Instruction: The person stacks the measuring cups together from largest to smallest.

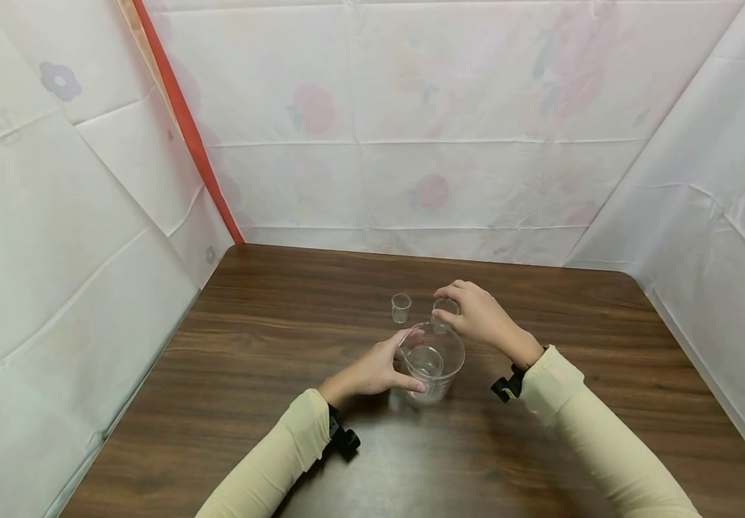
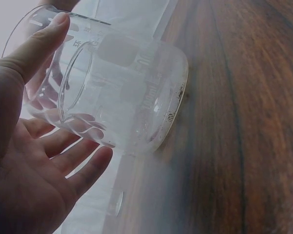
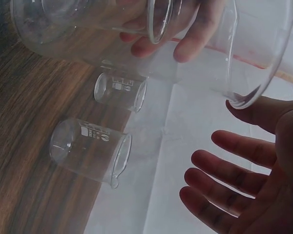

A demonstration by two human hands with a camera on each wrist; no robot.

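Observation:
A large glass beaker [image 1: 455, 363] stands on the table with a smaller beaker [image 1: 426, 361] inside it. My left hand [image 1: 382, 365] holds the large beaker from the left, thumb on the near side and fingers behind. Just behind it is another small beaker [image 3: 90, 151], with my right hand [image 1: 479, 313] over it. In the right wrist view, the right fingers [image 3: 229, 183] are spread and apart from that small beaker, while the thumb is by the large beaker's rim. The smallest beaker [image 1: 401, 308] stands further left.
The brown wood-grain table [image 1: 269, 331] has its back edge against a pale printed cloth [image 1: 372, 180]. More cloth hangs at the left and right sides. A red strip [image 1: 185, 122] runs down the back left corner.

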